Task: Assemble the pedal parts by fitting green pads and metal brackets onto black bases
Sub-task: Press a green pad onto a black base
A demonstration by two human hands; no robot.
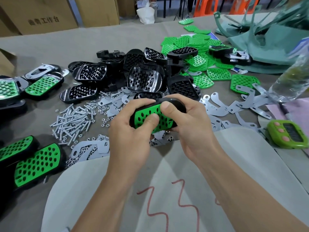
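In the near middle, the left hand (pixel 132 131) and the right hand (pixel 190 126) curl their fingers round a black base (pixel 177 103), both thumbs pressing the green pad (pixel 151 113) into it; next, I think, comes a metal bracket (pixel 217 98) from the right.

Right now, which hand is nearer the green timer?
Right. The right hand grips the pedal left of the timer; the left hand grips the pedal's far end, farther left.
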